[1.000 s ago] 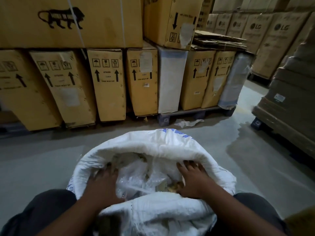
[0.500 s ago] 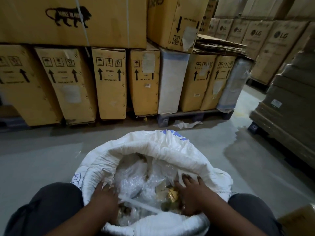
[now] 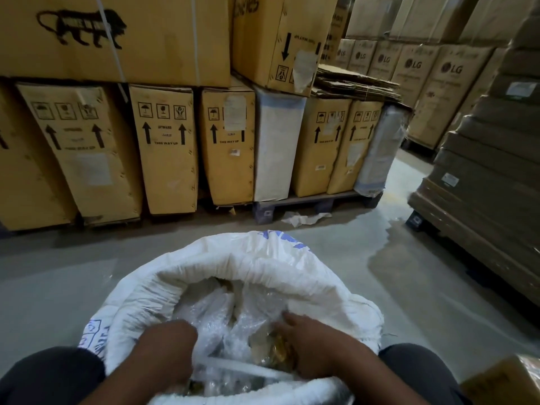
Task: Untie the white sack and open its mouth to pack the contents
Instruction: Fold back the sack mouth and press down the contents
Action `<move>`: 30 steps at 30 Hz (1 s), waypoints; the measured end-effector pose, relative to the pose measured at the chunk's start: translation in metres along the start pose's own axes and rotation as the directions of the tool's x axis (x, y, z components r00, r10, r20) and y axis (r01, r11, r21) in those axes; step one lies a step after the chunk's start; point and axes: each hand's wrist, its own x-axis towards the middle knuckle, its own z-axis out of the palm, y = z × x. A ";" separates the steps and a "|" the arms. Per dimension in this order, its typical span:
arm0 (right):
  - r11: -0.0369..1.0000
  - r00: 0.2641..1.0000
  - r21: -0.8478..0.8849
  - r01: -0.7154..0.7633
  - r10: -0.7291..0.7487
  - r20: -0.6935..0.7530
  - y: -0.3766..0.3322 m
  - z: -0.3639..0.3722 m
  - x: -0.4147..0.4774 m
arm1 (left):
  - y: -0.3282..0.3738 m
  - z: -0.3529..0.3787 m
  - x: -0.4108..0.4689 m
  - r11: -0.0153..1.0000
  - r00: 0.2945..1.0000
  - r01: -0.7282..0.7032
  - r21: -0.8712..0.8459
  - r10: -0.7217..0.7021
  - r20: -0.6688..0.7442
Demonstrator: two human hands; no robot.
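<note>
The white woven sack stands on the floor between my knees, its mouth wide open and its rim rolled outward. Inside lie crumpled clear plastic wraps, some yellow-brown pieces and a white strap running across the near side. My left hand is pushed down into the plastic at the left of the mouth, its fingers buried out of sight. My right hand rests on the contents at the right, fingers stretched toward the middle.
A row of upright brown cartons stands on a pallet straight ahead. A crumpled white scrap lies on the grey floor before it. A wrapped stack rises at the right. A carton corner sits by my right knee.
Both hands have slid nearer to me and deeper into the sack. The left hand has gone from flat to curled into the plastic. The rim has opened wider.
</note>
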 end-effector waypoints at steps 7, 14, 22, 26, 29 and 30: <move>0.925 0.881 0.375 -0.064 0.229 -0.414 0.021 -0.015 0.015 | -0.013 -0.017 0.032 0.826 0.943 -0.094 -0.556 -0.104 -0.315; 0.980 0.664 0.073 -0.184 0.179 -0.726 0.027 -0.053 0.038 | -0.029 -0.034 0.055 0.680 0.890 -0.132 -0.721 -0.239 -0.389; 0.977 0.550 0.026 -0.214 0.142 -0.823 0.031 -0.067 0.057 | -0.052 -0.058 0.066 0.776 0.650 -0.115 -0.621 -0.414 -0.637; 0.958 0.631 0.074 -0.278 0.241 -0.738 0.067 -0.069 0.075 | -0.058 -0.058 0.075 0.844 0.698 -0.051 -0.534 -0.352 -0.624; 0.931 0.845 0.149 -0.333 0.365 -0.391 0.081 -0.050 0.085 | -0.051 -0.036 0.075 0.870 0.902 -0.018 -0.493 -0.199 -0.384; 0.931 0.886 0.144 -0.336 0.364 -0.287 0.080 -0.041 0.087 | -0.049 -0.027 0.074 0.889 0.953 0.011 -0.457 -0.148 -0.266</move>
